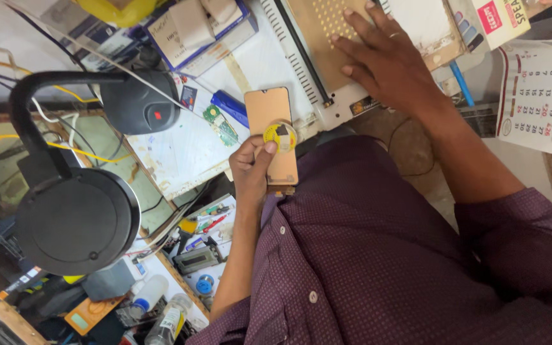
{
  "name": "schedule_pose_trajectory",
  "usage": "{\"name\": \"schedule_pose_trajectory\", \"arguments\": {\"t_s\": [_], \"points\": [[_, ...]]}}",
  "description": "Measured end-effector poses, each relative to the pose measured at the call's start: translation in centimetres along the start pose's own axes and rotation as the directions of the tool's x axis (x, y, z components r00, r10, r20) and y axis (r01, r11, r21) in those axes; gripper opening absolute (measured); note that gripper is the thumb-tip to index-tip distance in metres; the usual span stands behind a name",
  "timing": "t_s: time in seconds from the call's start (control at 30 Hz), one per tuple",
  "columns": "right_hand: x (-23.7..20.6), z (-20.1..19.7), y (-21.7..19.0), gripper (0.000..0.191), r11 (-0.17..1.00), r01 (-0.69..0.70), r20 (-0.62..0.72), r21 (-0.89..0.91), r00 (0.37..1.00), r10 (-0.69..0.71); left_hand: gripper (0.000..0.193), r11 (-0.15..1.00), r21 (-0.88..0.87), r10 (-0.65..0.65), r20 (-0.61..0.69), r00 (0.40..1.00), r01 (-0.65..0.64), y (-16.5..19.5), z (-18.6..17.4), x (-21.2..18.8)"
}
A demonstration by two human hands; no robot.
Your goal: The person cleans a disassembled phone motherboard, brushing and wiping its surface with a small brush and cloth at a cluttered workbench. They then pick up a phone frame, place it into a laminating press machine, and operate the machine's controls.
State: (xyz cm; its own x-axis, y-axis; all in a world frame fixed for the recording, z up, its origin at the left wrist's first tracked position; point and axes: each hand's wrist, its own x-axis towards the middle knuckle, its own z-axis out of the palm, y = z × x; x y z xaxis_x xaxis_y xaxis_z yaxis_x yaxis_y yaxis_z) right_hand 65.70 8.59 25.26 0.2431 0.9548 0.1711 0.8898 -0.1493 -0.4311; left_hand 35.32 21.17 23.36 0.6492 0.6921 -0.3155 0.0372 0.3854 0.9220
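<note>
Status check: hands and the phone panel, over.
Left hand gripping tan phone panel, thumb on yellow tape roll. Right hand flat on perforated plate of the white machine. Nothing between them.

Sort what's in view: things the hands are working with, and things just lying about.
In hand:
left hand holds the tan panel and a small yellow roll
right hand lies flat on the perforated plate

Lying about:
black lamp
green circuit board
blue pen
calendar
bottles
</note>
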Motion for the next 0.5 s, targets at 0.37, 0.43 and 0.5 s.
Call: {"name": "schedule_pose_trajectory", "arguments": {"t_s": [0.37,0.43,0.5], "points": [[-0.1,-1.1,-1.3,0.041,0.996,-0.009,-0.032,0.089,0.999,0.012,0.016,0.998,-0.03,0.048,0.013,0.999,-0.047,0.1,0.3,-0.7],[0.0,-1.1,-1.3,0.041,0.998,0.015,-0.042,0.065,0.999,-0.013,0.016,0.999,-0.019,0.044,0.015,0.999,-0.043,0.0,0.5,-0.8],[0.0,-1.0,-1.2,0.039,0.997,0.073,-0.071,0.006,0.995,-0.072,0.016,0.998,-0.035,0.048,0.021,0.999,-0.048,-0.1,0.6,-0.8]]}}
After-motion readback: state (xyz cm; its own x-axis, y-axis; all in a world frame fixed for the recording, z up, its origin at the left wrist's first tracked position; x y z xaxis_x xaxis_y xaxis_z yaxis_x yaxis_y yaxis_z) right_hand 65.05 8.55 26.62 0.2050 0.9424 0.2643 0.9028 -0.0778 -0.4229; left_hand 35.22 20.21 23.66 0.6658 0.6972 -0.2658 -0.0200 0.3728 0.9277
